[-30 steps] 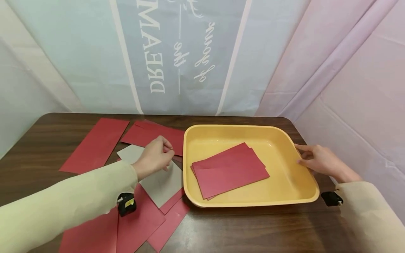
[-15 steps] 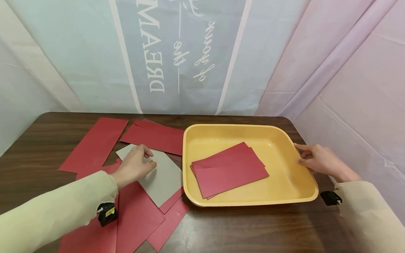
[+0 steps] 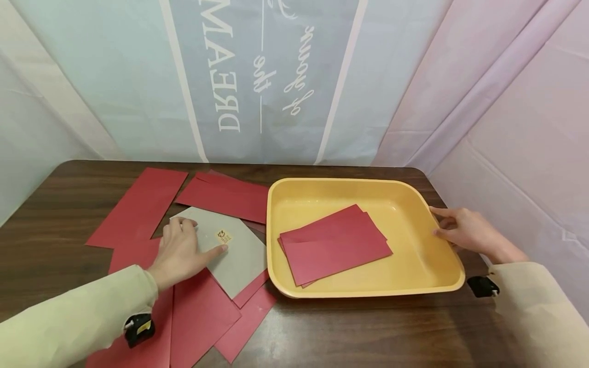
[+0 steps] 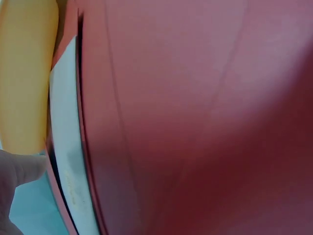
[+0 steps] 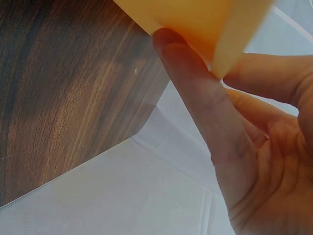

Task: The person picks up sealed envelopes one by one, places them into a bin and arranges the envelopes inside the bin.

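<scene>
My left hand is over the left part of a grey card, which bears a small pale yellow label with a recycling mark. Its fingertips are at the card's upper left edge, and its thumb stretches apart from them to just below the label. Red envelopes lie beneath and around the card. On the right, my right hand grips the side of a yellow tray; in the right wrist view the tray wall is between thumb and fingers. Two overlapping red envelopes lie inside the tray.
More red envelopes lie on the brown wooden table at the back left: one long envelope and another reaching the tray's left side. A printed cloth hangs behind the table, with pale cloth at both sides.
My left hand has drawn back leftward from near the tray to the grey card's left part, its thumb and fingers spreading apart. The label has come into view. My right hand keeps its grip.
</scene>
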`<move>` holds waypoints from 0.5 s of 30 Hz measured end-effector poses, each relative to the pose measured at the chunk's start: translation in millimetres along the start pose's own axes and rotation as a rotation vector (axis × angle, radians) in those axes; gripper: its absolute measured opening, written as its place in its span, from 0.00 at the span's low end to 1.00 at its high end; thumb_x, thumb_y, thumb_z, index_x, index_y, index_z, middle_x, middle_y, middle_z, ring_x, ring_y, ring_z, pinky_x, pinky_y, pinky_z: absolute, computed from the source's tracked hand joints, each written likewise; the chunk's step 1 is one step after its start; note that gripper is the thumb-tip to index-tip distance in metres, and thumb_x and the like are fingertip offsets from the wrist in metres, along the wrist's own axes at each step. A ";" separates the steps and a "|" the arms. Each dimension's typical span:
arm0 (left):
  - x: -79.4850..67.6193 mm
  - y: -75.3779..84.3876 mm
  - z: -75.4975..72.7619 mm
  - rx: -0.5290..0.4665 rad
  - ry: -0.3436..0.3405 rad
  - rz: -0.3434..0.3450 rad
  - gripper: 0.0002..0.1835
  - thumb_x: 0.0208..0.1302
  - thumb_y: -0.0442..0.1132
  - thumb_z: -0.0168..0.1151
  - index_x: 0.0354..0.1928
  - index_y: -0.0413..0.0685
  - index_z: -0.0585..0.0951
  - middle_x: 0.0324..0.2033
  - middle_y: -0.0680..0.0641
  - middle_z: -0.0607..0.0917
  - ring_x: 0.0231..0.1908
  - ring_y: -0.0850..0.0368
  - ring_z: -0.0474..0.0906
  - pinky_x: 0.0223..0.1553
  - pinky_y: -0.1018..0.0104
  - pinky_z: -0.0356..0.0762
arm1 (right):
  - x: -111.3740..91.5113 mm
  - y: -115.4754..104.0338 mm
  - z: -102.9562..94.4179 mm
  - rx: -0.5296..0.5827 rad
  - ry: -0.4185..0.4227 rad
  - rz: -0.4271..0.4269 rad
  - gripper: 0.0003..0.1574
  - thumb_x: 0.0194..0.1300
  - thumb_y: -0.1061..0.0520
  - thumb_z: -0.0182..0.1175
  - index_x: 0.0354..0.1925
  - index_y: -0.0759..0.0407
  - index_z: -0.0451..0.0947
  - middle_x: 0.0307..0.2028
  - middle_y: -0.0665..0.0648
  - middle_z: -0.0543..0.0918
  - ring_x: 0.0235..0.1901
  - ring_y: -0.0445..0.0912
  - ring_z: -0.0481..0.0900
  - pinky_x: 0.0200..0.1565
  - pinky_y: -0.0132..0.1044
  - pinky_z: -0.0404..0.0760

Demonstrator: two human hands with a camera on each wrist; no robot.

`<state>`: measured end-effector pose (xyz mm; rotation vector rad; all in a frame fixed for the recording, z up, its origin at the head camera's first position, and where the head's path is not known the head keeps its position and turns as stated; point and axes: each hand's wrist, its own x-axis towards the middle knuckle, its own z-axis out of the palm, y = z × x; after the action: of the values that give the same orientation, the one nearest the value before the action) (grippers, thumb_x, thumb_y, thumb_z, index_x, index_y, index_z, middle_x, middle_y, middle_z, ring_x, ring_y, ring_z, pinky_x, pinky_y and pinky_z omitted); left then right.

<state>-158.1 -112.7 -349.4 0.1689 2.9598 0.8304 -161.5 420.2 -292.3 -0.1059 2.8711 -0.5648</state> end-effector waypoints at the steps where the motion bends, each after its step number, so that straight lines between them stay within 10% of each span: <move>1: -1.1 -1.4 0.8 0.008 -0.001 -0.008 0.43 0.54 0.54 0.68 0.53 0.19 0.63 0.53 0.25 0.61 0.51 0.31 0.57 0.47 0.41 0.63 | 0.2 0.1 0.1 -0.004 0.001 0.000 0.40 0.61 0.61 0.63 0.65 0.77 0.59 0.36 0.70 0.85 0.22 0.45 0.84 0.23 0.37 0.82; 15: -18.9 9.1 20.4 0.109 -0.080 -0.051 0.71 0.47 0.74 0.61 0.65 0.12 0.46 0.66 0.17 0.45 0.66 0.21 0.43 0.63 0.30 0.47 | -0.1 -0.4 0.2 0.005 0.001 -0.001 0.40 0.61 0.62 0.63 0.65 0.78 0.59 0.35 0.70 0.85 0.22 0.45 0.84 0.23 0.37 0.82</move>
<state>-136.7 -96.8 -361.5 0.1280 2.9218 0.6407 -161.3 419.8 -292.3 -0.1062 2.8706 -0.5717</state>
